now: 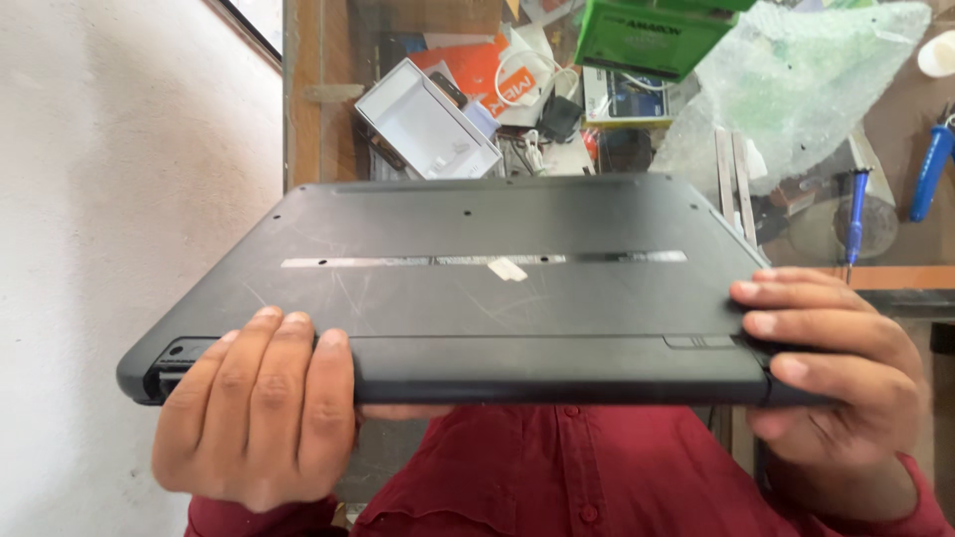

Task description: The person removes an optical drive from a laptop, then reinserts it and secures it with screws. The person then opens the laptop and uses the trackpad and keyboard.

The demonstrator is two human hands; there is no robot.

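1. Laptop, dark grey, closed and turned underside up, held level above a glass-topped table; its near edge sits just above the person's red shirt
2. Left margin: a pale wall lies close beside the laptop's left corner; the far edge overhangs cluttered glass
3. Left hand, fingers curled over the near edge beside the left hinge corner, clamped on the laptop
4. Right hand, fingers laid flat across the near right corner, thumb hidden beneath, also closed around the laptop
5. Far side: an open white box, a green box, crumpled clear plastic and two blue-handled screwdrivers, all well apart from both hands
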